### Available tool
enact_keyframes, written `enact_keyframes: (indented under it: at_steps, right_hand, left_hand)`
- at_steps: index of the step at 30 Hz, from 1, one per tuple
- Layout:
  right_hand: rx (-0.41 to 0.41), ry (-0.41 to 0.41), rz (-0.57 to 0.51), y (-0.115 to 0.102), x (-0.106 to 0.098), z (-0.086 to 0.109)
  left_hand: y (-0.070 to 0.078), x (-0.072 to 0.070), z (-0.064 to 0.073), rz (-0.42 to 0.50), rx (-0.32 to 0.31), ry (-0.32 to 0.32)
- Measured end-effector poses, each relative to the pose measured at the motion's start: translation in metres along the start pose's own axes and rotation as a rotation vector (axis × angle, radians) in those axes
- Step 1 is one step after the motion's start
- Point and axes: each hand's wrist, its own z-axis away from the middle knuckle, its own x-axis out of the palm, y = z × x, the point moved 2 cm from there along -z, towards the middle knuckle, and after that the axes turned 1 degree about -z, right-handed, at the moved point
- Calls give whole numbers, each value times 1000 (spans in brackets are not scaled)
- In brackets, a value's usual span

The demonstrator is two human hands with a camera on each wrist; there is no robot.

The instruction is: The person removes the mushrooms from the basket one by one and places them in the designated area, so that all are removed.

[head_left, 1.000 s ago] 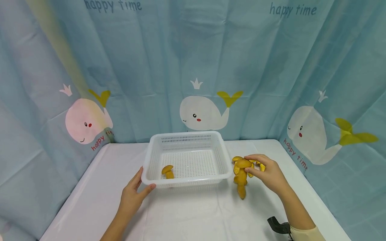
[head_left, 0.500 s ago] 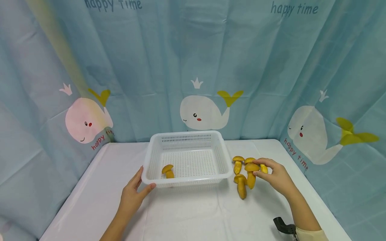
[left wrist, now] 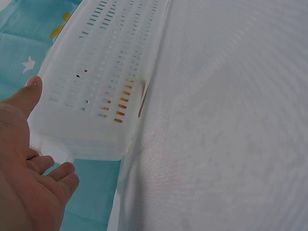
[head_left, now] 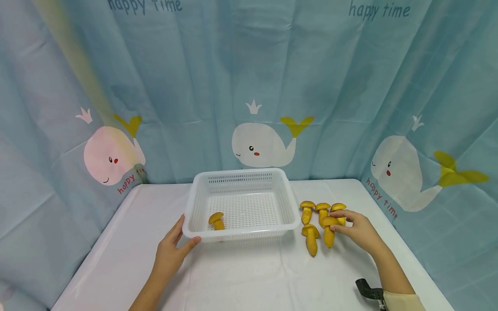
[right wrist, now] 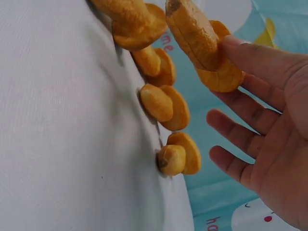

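A white perforated plastic basket stands on the table with one yellow-brown toy mushroom inside its near left part. My left hand rests at the near left corner of the basket, thumb against the front and fingers along the left side. In the left wrist view the thumb touches the basket wall, with the other fingers fairly straight and relaxed. Between thumb and fingers my right hand pinches a mushroom by its cap, its stem toward me.
Several like mushrooms stand right of the basket: one at the back left, another in the back middle, a third at the back right. A nearer mushroom lies beside the held one. A whale-printed curtain surrounds the table.
My right hand has moved right with the mushroom, away from the near mushroom and the basket, and slightly down in the head view. The left hand and basket have stayed put.
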Motion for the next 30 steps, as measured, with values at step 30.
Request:
enact_keyframes:
  at_steps: [30]
  right_hand:
    - [99, -116, 47, 27, 15, -6]
  left_hand:
    - [-4, 0, -1, 37, 12, -1]
